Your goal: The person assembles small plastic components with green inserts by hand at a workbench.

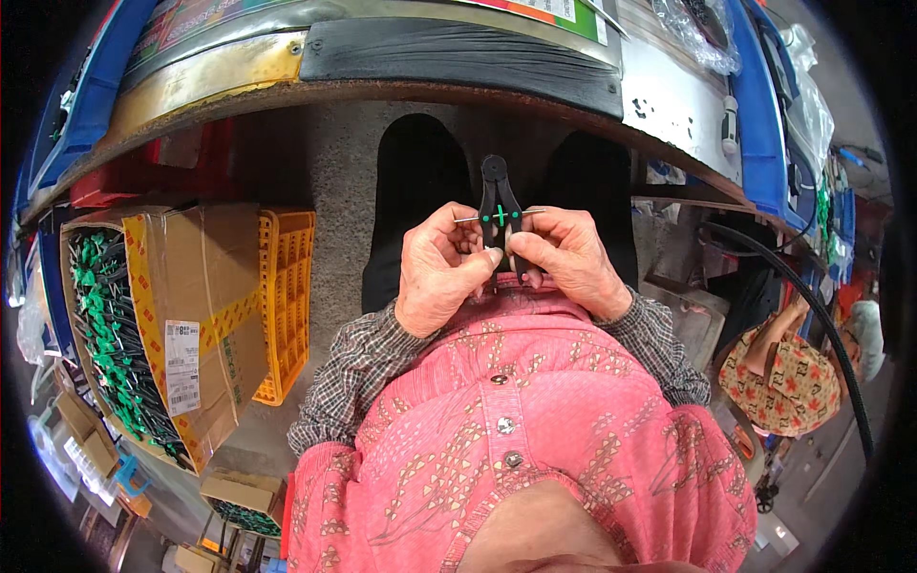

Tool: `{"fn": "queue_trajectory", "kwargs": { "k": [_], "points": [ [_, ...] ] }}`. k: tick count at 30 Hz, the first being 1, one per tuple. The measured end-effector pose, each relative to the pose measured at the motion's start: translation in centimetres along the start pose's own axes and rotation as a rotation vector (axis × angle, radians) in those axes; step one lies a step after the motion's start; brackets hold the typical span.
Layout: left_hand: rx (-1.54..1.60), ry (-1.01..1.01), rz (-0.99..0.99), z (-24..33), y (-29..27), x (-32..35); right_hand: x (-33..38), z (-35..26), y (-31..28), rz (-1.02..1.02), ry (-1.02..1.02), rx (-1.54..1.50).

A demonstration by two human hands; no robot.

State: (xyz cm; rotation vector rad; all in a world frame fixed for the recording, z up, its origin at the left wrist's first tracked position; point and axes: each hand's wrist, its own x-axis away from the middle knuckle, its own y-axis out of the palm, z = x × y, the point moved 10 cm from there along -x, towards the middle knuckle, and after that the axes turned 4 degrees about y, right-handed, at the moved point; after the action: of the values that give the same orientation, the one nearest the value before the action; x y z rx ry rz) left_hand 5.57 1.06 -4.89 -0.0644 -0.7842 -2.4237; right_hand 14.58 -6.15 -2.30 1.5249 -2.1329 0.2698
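Note:
Just above my lap I hold a black two-armed tool (495, 177), shaped like a spring clamp, between both hands. Its arms meet at a round joint at the far end and spread toward me. A small green crosspiece sits between the arms, with green dots beside it. My left hand (441, 269) is closed, pinching the left arm with thumb and fingers. The right arm of the tool is pinched by my right hand (571, 256). A thin metal rod end sticks out on either side near my index fingers. My fingers partly hide the tool's near ends.
A cardboard box (205, 277) on the left holds several black pieces with green parts. Beside it stands a yellow plastic crate (285, 306). The worn workbench edge (458, 59) curves across ahead, with a blue bin (764, 124) at its right. A black cable (812, 296) and another person's patterned garment (781, 387) are at right.

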Motion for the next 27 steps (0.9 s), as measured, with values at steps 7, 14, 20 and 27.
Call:
{"fn": "queue_trajectory", "kwargs": {
  "k": [7,14,20,27],
  "points": [
    [-0.046,-0.018,-0.016,0.8,0.0,-0.1,0.1,-0.4,-0.2,-0.005,-0.007,0.027],
    [-0.068,-0.045,-0.062,0.9,-0.2,-0.3,0.0,-0.5,-0.3,0.002,-0.008,0.028],
    [-0.129,0.054,-0.046,2.1,-0.2,-0.9,-0.2,-0.6,-0.5,0.024,-0.022,0.042],
    [-0.106,0.128,0.004,4.3,-0.4,-2.1,-0.3,-0.2,0.1,0.010,-0.013,0.047]
  ]
}}
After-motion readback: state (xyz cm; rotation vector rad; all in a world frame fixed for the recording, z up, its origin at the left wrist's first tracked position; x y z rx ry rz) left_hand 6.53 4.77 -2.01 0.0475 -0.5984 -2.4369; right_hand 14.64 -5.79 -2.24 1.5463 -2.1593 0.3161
